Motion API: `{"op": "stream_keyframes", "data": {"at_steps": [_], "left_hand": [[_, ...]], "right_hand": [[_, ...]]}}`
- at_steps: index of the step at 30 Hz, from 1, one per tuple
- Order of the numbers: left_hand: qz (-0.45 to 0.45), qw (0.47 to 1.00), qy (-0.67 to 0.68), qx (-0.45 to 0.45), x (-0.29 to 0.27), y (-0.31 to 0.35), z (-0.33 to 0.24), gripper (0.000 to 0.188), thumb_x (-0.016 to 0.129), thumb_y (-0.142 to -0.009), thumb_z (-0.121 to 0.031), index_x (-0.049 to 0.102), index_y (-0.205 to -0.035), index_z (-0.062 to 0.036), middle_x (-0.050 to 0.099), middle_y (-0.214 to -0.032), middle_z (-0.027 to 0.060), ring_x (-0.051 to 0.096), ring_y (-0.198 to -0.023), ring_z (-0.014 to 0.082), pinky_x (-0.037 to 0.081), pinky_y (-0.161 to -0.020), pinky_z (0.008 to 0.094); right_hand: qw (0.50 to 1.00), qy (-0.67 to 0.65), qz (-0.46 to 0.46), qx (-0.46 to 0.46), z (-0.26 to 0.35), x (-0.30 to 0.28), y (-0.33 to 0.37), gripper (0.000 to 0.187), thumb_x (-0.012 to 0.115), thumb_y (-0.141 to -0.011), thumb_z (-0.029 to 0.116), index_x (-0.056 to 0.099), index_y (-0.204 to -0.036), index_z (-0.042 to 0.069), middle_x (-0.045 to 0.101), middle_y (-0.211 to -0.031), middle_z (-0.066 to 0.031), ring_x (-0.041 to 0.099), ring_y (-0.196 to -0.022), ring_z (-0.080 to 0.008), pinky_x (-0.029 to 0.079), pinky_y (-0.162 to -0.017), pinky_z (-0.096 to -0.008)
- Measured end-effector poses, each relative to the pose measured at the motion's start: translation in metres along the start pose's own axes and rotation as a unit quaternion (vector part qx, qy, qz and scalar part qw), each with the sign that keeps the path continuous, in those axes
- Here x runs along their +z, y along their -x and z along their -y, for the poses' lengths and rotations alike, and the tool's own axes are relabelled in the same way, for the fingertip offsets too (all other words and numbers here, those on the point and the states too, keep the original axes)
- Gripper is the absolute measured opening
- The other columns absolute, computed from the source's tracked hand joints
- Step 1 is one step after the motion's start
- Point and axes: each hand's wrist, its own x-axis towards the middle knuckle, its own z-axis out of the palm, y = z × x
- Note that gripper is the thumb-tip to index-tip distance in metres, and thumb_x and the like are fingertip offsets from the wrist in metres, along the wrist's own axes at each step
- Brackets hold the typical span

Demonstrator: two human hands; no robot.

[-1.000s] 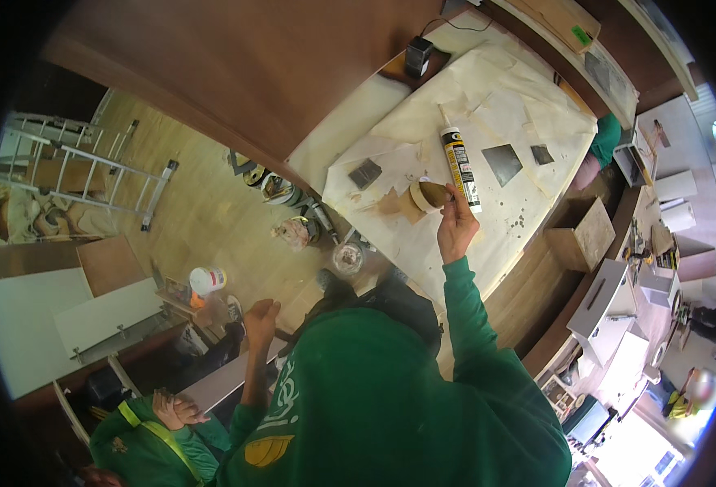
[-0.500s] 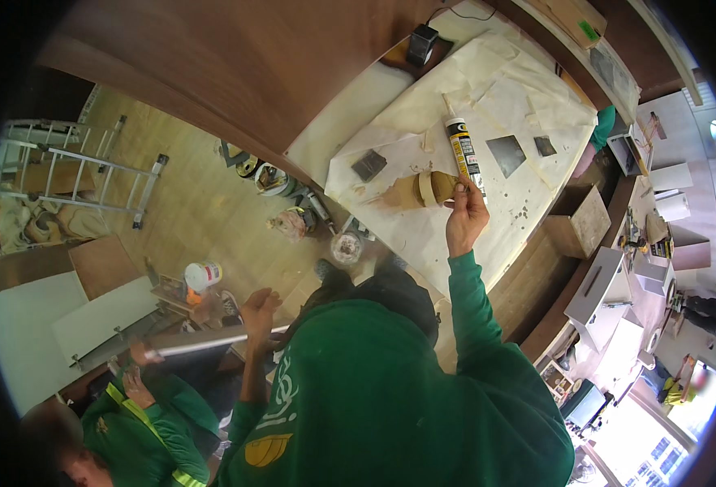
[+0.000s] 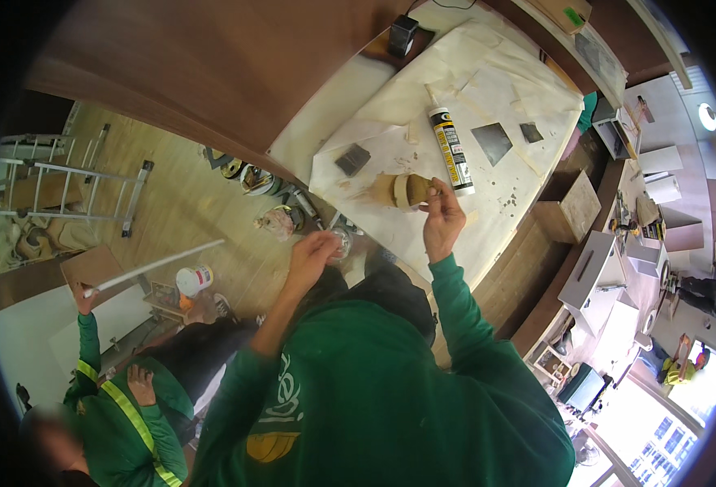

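My right hand pinches one end of a curled brown strip with a pale band, held over the paper-covered worktop. It looks like sandpaper, but its kind is not certain. Just beyond the fingers lies a sealant cartridge with a white nozzle and a black and yellow label. My left hand is raised off the worktop's left edge, fingers loosely bent and apart, nothing visible in them. Below it in the picture is a small round container, partly covered by the fingers.
Dark square pads and a grey sheet lie on the worktop. Pots stand on the floor leftward. A co-worker's hand holds a long white bar near a white bucket. A ladder stands far left.
My left hand has moved up and right, toward the worktop. My right hand keeps the brown strip. The co-worker has swung the white bar up and away from me.
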Motion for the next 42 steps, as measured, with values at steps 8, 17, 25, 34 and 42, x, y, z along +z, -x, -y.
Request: {"op": "stream_keyframes", "data": {"at_steps": [8, 17, 25, 34, 42], "left_hand": [[0.091, 0.991, 0.074, -0.064, 0.066, -0.063, -0.018, 0.076, 0.057, -0.095, -0.047, 0.032, -0.149, 0.0002, 0.053, -0.138, 0.0155, 0.069, -0.099, 0.0235, 0.050, -0.075, 0.0311], [-0.032, 0.994, 0.001, -0.105, -0.010, -0.010, 0.039, 0.047, 0.061, -0.094, -0.037, 0.058, -0.124, -0.0004, 0.069, -0.109, 0.0124, 0.071, -0.086, 0.0229, 0.054, -0.072, 0.0327], [-0.236, 0.939, -0.030, -0.247, -0.050, 0.142, 0.136, 0.045, 0.065, -0.089, -0.032, 0.062, -0.116, 0.0045, 0.071, -0.097, 0.0134, 0.070, -0.079, 0.0231, 0.053, -0.067, 0.0329], [-0.173, 0.950, -0.195, -0.173, -0.057, 0.199, 0.239, 0.032, 0.067, -0.085, -0.021, 0.067, -0.110, -0.0010, 0.072, -0.102, 0.0127, 0.069, -0.081, 0.0233, 0.054, -0.071, 0.0347], [0.007, 0.949, -0.307, -0.074, -0.042, 0.239, 0.320, 0.030, 0.051, -0.094, -0.024, 0.068, -0.115, -0.0115, 0.071, -0.103, 0.0150, 0.070, -0.088, 0.0309, 0.055, -0.075, 0.0388]], "right_hand": [[0.934, 0.201, 0.176, -0.235, 0.015, 0.001, 0.023, 0.027, 0.068, -0.088, 0.012, 0.070, -0.114, 0.006, 0.071, -0.103, -0.0157, 0.070, -0.092, -0.0243, 0.054, -0.080, -0.0323], [0.904, 0.416, -0.072, -0.062, -0.066, -0.129, -0.198, 0.060, 0.078, -0.076, 0.034, 0.060, -0.127, 0.008, 0.066, -0.117, -0.0170, 0.065, -0.103, -0.0314, 0.052, -0.088, -0.0425], [0.808, 0.582, 0.075, 0.047, -0.049, -0.114, -0.240, 0.104, 0.091, -0.053, 0.047, 0.047, -0.142, 0.015, 0.050, -0.136, -0.0153, 0.046, -0.126, -0.0387, 0.043, -0.100, -0.0497], [0.794, 0.599, 0.042, 0.099, -0.050, -0.099, -0.236, 0.101, 0.092, -0.052, 0.049, 0.048, -0.133, 0.007, 0.062, -0.123, -0.0166, 0.050, -0.121, -0.0383, 0.042, -0.102, -0.0470], [0.940, 0.331, 0.022, 0.074, -0.075, -0.146, -0.261, 0.065, 0.091, -0.062, 0.028, 0.061, -0.111, -0.003, 0.068, -0.102, -0.0190, 0.069, -0.091, -0.0289, 0.057, -0.080, -0.0443]]}}
